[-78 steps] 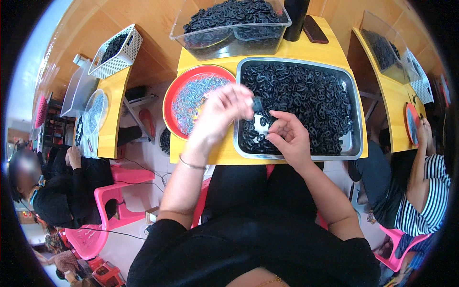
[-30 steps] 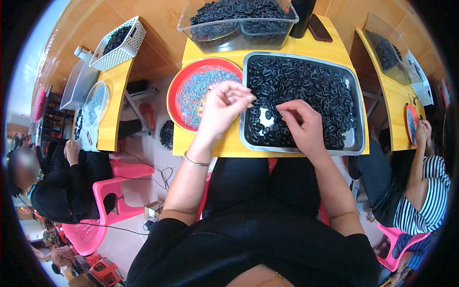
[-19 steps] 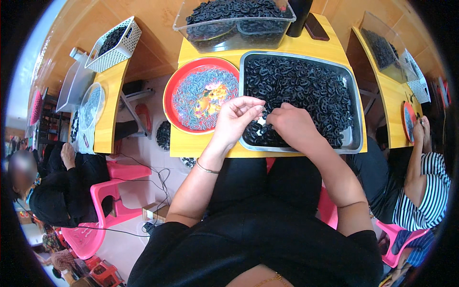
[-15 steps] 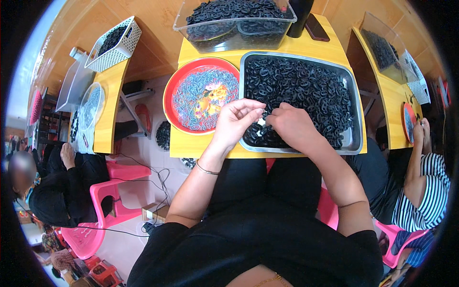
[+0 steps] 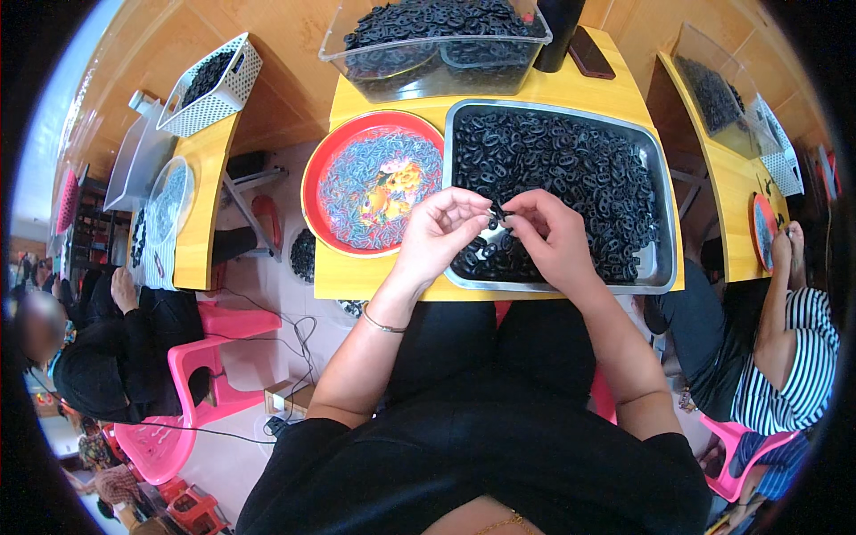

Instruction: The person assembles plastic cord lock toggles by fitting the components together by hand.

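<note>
Where the two hands meet over the near-left part of the metal tray [image 5: 662, 234], they pinch one small black ring [image 5: 496, 213] between them; left hand [image 5: 439, 234] has thumb and forefinger closed on it from the left, right hand [image 5: 553, 234] closed on it from the right; fingertips of both hands touching or nearly so, can't tell which. The ring sits just above the heap of black rings [image 5: 571, 169] that fills the tray; tray bottom shows bare only at its near-right edge. Red plate [image 5: 314, 169] just left of the tray, touching or almost; it carries a thin layer of small pale pieces over a colourful print. Both sit on a yellow table [image 5: 383, 285]. Behind them a clear plastic bin [image 5: 428, 53] full of more black rings; dark cylinder [image 5: 560, 31] and a phone [image 5: 590, 52] at the far right corner. Thin bracelet [image 5: 382, 323] on the left wrist. Another person in a striped shirt [image 5: 789, 374] at the next table on the right.
</note>
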`<state>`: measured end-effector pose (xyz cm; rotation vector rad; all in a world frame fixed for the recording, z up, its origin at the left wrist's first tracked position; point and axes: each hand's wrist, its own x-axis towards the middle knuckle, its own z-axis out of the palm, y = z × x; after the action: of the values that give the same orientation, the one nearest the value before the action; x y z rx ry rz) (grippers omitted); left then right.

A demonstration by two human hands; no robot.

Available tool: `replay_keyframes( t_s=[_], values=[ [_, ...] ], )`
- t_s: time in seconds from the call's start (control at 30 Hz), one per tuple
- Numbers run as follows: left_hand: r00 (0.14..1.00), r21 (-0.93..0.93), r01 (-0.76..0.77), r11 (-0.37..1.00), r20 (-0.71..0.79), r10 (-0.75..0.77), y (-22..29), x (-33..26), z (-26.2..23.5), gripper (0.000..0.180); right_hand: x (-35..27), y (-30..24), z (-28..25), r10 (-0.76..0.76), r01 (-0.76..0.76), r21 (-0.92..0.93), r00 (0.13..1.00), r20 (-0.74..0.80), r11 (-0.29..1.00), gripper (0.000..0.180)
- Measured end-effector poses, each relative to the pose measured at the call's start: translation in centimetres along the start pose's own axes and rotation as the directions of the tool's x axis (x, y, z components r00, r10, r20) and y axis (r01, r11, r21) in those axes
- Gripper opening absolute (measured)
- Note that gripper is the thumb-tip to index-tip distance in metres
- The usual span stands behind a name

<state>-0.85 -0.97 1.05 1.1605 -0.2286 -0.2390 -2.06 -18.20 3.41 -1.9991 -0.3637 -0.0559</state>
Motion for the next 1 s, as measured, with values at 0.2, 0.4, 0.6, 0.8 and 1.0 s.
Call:
replay_keyframes(
  t_s=[0.2, 0.4, 0.6, 0.8, 1.0],
  values=[
    [1.0, 0.032, 0.0, 0.999, 0.03, -0.001, -0.1, 0.1, 0.2, 0.024, -0.9, 1.3, 0.6, 0.037, -0.011, 0.345, 0.997, -0.07, 0.939, 0.014],
    [0.999, 0.022, -0.008, 1.0, 0.042, 0.007, 0.0, 0.0, 0.2, 0.028, -1.2, 1.3, 0.7, 0.073, -0.034, 0.425, 0.995, -0.075, 0.905, 0.014],
    [0.999, 0.017, -0.011, 1.0, 0.049, 0.011, -0.2, 0.0, 0.3, 0.028, -1.4, 1.8, 0.9, 0.055, -0.005, 0.41, 0.992, -0.11, 0.912, 0.014],
    [0.999, 0.028, -0.031, 0.999, 0.045, 0.029, -0.4, 0.0, 0.3, 0.027, -1.3, 1.9, 1.1, 0.049, 0.011, 0.415, 0.99, -0.133, 0.91, 0.014],
    [0.994, 0.042, -0.105, 0.994, 0.025, 0.104, -1.0, -0.1, 0.9, 0.026, -1.3, 2.0, 1.0, 0.062, -0.004, 0.387, 0.989, -0.137, 0.922, 0.012]
  ],
)
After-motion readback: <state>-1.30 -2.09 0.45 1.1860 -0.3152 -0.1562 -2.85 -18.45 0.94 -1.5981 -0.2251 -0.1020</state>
